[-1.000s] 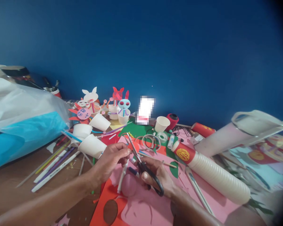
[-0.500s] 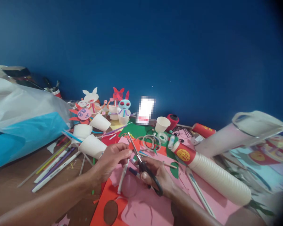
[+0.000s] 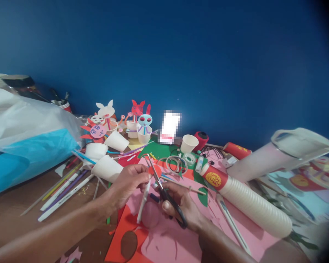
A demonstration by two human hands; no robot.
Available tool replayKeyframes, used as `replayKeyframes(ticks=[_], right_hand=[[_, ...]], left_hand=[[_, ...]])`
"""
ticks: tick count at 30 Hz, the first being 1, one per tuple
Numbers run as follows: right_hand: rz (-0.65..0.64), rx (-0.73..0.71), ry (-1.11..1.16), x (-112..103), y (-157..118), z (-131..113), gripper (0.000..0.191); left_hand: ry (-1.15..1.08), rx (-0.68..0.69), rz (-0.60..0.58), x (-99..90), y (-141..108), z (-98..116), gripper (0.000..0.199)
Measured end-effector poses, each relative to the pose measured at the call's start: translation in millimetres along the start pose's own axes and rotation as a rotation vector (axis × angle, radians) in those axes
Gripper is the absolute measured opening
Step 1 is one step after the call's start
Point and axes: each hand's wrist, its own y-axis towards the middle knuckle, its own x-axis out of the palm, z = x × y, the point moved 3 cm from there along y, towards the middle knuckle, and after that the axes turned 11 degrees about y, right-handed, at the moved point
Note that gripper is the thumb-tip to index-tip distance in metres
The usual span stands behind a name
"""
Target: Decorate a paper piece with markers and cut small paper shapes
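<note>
The black-handled scissors (image 3: 173, 206) have swung slightly, their handles now further left than before, and the right hand (image 3: 181, 204) has turned with them. The left hand (image 3: 127, 184) sits a little higher and further left. The white straw (image 3: 144, 201) leans less and stands closer to upright, its top end nearer the left fingertips. The red paper disc (image 3: 155, 171) shows more plainly beside the blades. Less of the blue pen (image 3: 154, 197) shows now. The paper rabbits (image 3: 105, 110) at the back of the desk (image 3: 8, 219) sit slightly higher in view.
</note>
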Motion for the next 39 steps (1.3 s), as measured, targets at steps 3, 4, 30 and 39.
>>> replayKeyframes(ticks=[3, 4, 30, 39], right_hand=[[0.014, 0.003, 0.018, 0.8, -0.7, -0.4, 0.047], [0.023, 0.004, 0.022, 0.9, -0.8, -0.8, 0.047], [0.058, 0.07, -0.088, -1.5, 1.8, -4.9, 0.043], [0.106, 0.015, 0.0, 1.9, 1.3, 1.5, 0.043]], left_hand=[[0.007, 0.003, -0.012, -1.4, 1.5, -2.0, 0.011], [0.011, 0.003, -0.017, -1.8, 2.0, -2.9, 0.01], [0.05, -0.038, -0.075, -3.1, 3.3, 3.6, 0.01], [-0.127, -0.065, -0.059, 4.0, 0.9, -6.6, 0.012]])
